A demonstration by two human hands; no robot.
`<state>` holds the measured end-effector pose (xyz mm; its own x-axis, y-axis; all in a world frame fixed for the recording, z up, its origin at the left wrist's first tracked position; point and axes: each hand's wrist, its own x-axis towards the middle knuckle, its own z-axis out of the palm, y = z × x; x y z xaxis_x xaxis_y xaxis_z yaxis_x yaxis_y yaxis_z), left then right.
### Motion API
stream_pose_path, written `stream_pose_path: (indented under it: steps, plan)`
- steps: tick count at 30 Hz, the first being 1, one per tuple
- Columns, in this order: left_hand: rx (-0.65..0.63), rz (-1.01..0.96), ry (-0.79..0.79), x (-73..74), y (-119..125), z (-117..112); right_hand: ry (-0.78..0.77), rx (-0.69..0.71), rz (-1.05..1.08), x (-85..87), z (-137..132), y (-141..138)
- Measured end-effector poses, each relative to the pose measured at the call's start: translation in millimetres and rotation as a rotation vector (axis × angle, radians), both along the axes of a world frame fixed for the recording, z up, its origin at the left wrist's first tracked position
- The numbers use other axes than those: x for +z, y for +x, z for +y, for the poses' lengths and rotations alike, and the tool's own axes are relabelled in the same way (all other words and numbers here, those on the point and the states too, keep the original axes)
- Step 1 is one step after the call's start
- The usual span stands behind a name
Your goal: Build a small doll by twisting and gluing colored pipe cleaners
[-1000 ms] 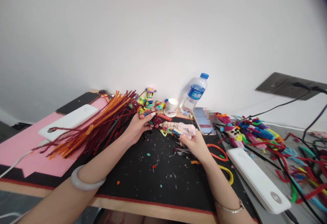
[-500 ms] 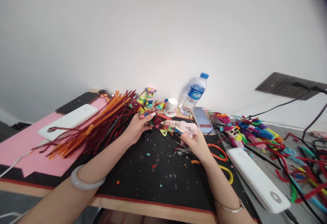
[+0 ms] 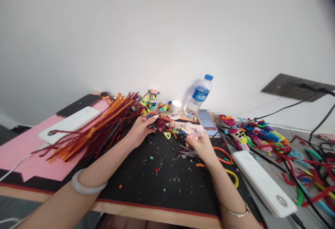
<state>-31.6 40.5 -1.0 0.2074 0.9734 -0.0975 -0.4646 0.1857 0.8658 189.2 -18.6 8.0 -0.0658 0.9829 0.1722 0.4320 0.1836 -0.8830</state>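
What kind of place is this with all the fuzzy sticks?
Most likely a craft desk: a heap of red and orange pipe cleaners, snipped bits on the black mat, and a pink tool in the right hand.

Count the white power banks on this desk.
2. One white power bank lies on the pink sheet at left; the other lies at right, beside the loose pipe cleaners. Clutter may hide more.

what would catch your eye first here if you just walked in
The big fan of red and orange pipe cleaners lies at the left of the black mat, by the left hand, which pinches a small dark red piece. The right hand grips a pink tool at the mat's middle. A tangle of many-coloured pipe cleaners covers the grey table at the right.
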Motion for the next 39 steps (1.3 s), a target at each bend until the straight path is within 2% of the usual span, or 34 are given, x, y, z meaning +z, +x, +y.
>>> stream_pose_path:
  steps: [8,18,39]
  plan:
    - [-0.039,-0.074,-0.018,3.1,-0.4,-2.6,0.009,-0.006,0.049,-3.4,0.8,1.3]
    - [-0.065,-0.203,-0.121,6.5,-0.4,-2.9,0.003,-0.013,0.054,-3.9,0.4,1.1]
    - [-0.11,-0.388,-0.182,3.6,-3.2,-1.6,-0.016,0.018,0.072,-6.2,-0.1,-3.0]
